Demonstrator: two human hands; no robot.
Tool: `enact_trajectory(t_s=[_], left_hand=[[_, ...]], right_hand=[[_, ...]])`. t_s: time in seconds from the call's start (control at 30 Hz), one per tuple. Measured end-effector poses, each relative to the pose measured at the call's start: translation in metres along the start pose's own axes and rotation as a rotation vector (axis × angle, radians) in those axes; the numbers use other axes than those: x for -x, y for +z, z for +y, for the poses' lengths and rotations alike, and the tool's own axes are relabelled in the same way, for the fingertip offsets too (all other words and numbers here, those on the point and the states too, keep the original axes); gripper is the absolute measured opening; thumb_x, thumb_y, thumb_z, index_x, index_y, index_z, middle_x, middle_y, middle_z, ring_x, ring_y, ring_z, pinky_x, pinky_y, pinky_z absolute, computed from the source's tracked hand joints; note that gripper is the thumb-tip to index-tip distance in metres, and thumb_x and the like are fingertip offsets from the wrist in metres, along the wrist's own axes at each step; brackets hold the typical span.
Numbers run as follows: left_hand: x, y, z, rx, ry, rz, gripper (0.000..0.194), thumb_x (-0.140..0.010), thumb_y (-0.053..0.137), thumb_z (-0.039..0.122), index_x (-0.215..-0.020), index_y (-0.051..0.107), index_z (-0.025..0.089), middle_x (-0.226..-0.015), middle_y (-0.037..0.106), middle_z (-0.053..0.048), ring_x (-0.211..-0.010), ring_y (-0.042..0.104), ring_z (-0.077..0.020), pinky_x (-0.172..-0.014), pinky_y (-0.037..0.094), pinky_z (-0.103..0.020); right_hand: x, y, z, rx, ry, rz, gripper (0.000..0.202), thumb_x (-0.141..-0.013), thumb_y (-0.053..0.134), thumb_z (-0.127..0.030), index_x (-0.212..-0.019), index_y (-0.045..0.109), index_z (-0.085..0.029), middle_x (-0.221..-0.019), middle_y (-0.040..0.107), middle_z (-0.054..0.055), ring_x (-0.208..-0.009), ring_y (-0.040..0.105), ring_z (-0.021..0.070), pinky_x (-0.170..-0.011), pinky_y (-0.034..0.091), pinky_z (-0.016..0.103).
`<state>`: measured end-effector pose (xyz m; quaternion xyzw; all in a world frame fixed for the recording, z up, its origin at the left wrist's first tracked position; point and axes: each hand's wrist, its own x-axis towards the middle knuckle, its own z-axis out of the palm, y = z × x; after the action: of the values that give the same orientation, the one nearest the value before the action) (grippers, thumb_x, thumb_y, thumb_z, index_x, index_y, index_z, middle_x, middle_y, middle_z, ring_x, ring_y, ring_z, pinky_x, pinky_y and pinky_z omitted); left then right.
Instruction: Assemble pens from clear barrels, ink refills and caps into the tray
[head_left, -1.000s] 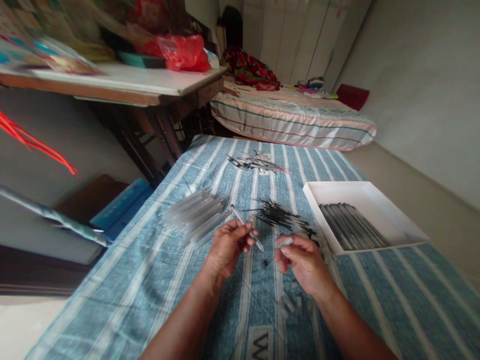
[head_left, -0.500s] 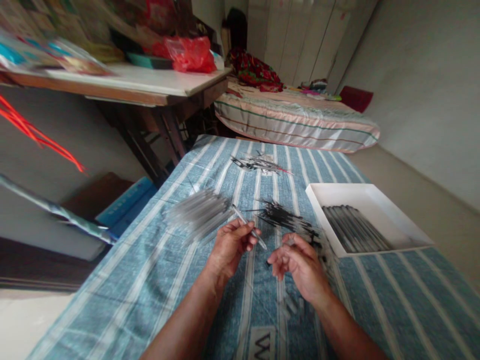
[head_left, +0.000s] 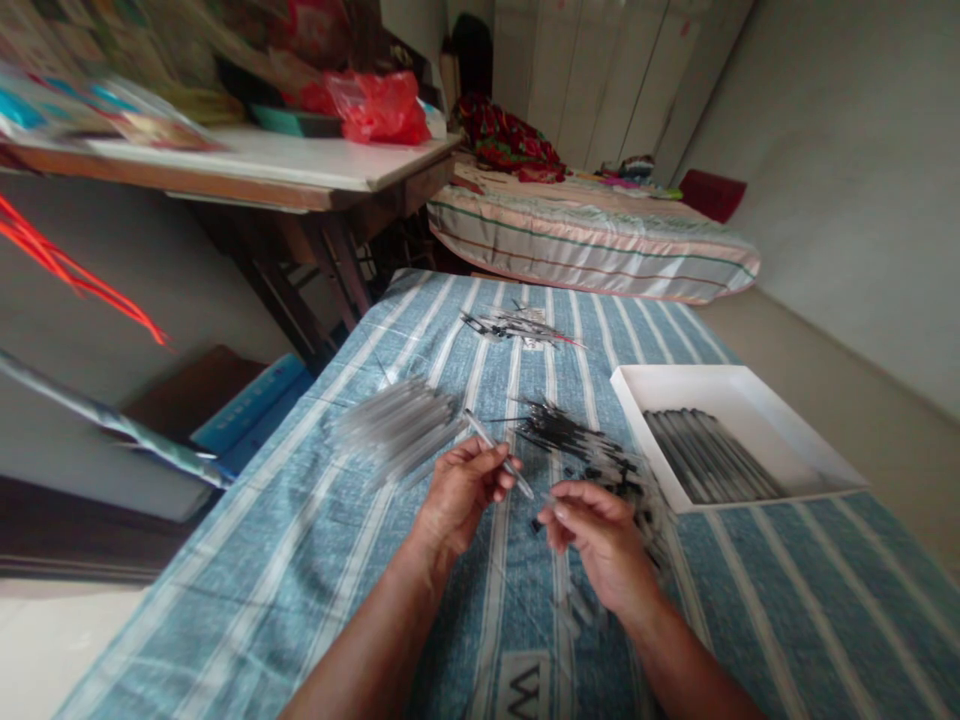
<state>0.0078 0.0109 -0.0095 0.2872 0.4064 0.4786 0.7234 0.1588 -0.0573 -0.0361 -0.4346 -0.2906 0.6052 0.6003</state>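
Note:
My left hand pinches a clear pen barrel, which slants with its tapered end down toward my right hand. The thumb and fingers of my right hand are closed on a small translucent piece, too blurred to name surely, just beside the barrel's lower end. A small black piece shows at the right fingers; whether they hold it I cannot tell. Left of my hands lies a pile of clear pen barrels. Behind my right hand lies a heap of thin black pen parts.
A white box on the right holds a row of dark-filled pens. Thin refill-like sticks lie at the table's far end, and small clear pieces near my right wrist. A striped cloth covers the table.
My right hand has moved slightly left toward the tapered end of the barrel, its fingers closing together. My left hand and the barrel have stayed in place.

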Motion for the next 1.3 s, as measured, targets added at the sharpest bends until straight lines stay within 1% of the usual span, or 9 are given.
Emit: enact_trajectory(t_s=[0.27, 0.4, 0.53, 0.77, 0.93, 1.07, 1.17, 1.23, 1.3], left_hand=[[0.001, 0.001, -0.002, -0.009, 0.004, 0.004, 0.020, -0.062, 0.076, 0.021, -0.063, 0.059, 0.011, -0.060, 0.068, -0.005, -0.042, 0.053, -0.0072, -0.037, 0.038, -0.015], [0.001, 0.001, -0.005, -0.037, 0.014, 0.012, 0.019, -0.061, 0.076, 0.023, -0.064, 0.062, 0.010, -0.061, 0.068, -0.004, -0.043, 0.054, -0.0074, -0.038, 0.040, -0.016], [0.001, 0.002, -0.007, -0.066, 0.040, 0.041, 0.017, -0.062, 0.075, 0.022, -0.065, 0.063, 0.010, -0.060, 0.068, -0.004, -0.043, 0.056, -0.0080, -0.040, 0.043, -0.016], [0.002, 0.006, -0.006, -0.056, 0.043, 0.074, 0.017, -0.061, 0.075, 0.020, -0.064, 0.062, 0.011, -0.058, 0.068, -0.003, -0.042, 0.056, -0.0082, -0.041, 0.045, -0.017], [-0.002, 0.006, -0.012, -0.075, 0.029, 0.065, 0.017, -0.061, 0.076, 0.021, -0.067, 0.063, 0.011, -0.060, 0.068, -0.003, -0.045, 0.057, -0.0088, -0.045, 0.047, -0.018], [-0.001, 0.010, -0.019, -0.122, 0.000, -0.001, 0.020, -0.062, 0.076, 0.026, -0.067, 0.063, 0.012, -0.059, 0.067, -0.002, -0.046, 0.057, -0.0094, -0.046, 0.047, -0.020], [0.003, 0.015, -0.019, -0.278, 0.023, -0.091, 0.022, -0.067, 0.073, 0.032, -0.069, 0.063, 0.013, -0.055, 0.064, -0.002, -0.047, 0.056, -0.0111, -0.048, 0.046, -0.021], [0.005, 0.015, -0.015, -0.450, 0.086, -0.106, 0.023, -0.070, 0.070, 0.036, -0.072, 0.064, 0.014, -0.054, 0.063, -0.002, -0.048, 0.055, -0.0124, -0.048, 0.044, -0.022], [0.003, 0.011, -0.008, -0.630, 0.201, -0.052, 0.025, -0.072, 0.066, 0.039, -0.075, 0.064, 0.015, -0.056, 0.062, -0.001, -0.051, 0.056, -0.0143, -0.049, 0.044, -0.023]], right_hand=[[0.001, 0.008, 0.012, 0.052, -0.025, -0.079, 0.025, -0.073, 0.071, -0.033, -0.087, 0.060, -0.016, -0.071, 0.071, 0.005, -0.047, 0.059, 0.0110, -0.043, 0.045, 0.021], [-0.003, 0.011, 0.015, 0.103, -0.088, -0.054, 0.025, -0.076, 0.069, -0.035, -0.089, 0.059, -0.016, -0.072, 0.070, 0.003, -0.048, 0.059, 0.0104, -0.044, 0.046, 0.021], [-0.006, 0.016, 0.017, 0.169, -0.149, -0.025, 0.024, -0.076, 0.067, -0.036, -0.088, 0.059, -0.017, -0.064, 0.067, 0.000, -0.047, 0.058, 0.0101, -0.043, 0.046, 0.020], [-0.010, 0.024, 0.019, 0.190, -0.184, 0.041, 0.022, -0.075, 0.065, -0.036, -0.082, 0.058, -0.017, -0.061, 0.063, -0.002, -0.045, 0.055, 0.0086, -0.043, 0.046, 0.020], [-0.017, 0.020, 0.016, 0.214, -0.158, 0.045, 0.019, -0.074, 0.063, -0.034, -0.081, 0.056, -0.018, -0.059, 0.060, -0.004, -0.041, 0.052, 0.0073, -0.039, 0.040, 0.017], [-0.017, 0.011, 0.002, 0.435, -0.109, -0.059, 0.012, -0.073, 0.061, -0.028, -0.078, 0.055, -0.019, -0.057, 0.057, -0.005, -0.041, 0.049, 0.0075, -0.037, 0.036, 0.017], [-0.012, -0.001, -0.013, 0.713, -0.227, -0.101, 0.005, -0.077, 0.056, -0.024, -0.074, 0.057, -0.020, -0.054, 0.054, -0.005, -0.043, 0.045, 0.0080, -0.040, 0.034, 0.018], [-0.008, -0.016, -0.025, 0.919, -0.352, -0.028, 0.010, -0.081, 0.053, -0.025, -0.077, 0.060, -0.020, -0.055, 0.054, -0.004, -0.046, 0.046, 0.0095, -0.044, 0.035, 0.020], [-0.007, -0.038, -0.038, 1.108, -0.520, 0.158, 0.013, -0.083, 0.051, -0.026, -0.079, 0.062, -0.019, -0.066, 0.060, 0.000, -0.058, 0.055, 0.0132, -0.057, 0.043, 0.024]])
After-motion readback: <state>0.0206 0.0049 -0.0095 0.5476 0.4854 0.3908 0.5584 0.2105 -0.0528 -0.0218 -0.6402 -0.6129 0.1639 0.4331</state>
